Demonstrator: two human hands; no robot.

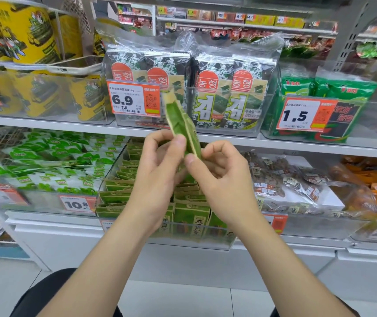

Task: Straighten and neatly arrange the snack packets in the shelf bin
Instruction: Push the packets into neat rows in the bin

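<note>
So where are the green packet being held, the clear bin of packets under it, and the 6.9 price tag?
green packet (178, 122): head view, its green middle.
clear bin (217, 239): head view, its front wall.
6.9 price tag (128, 99): head view, its white middle.

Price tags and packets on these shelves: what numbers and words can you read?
"6.9", "7.5": orange price tag on the seaweed bin.
"1.5": right-hand price tag.
"10.8": lower-left price tag.
"김": seaweed packs.
Green packet being held: nothing readable.
Everything else: too blurred.

green packet (181, 126), cream edges; orange-and-white price tags (134, 97)
</note>
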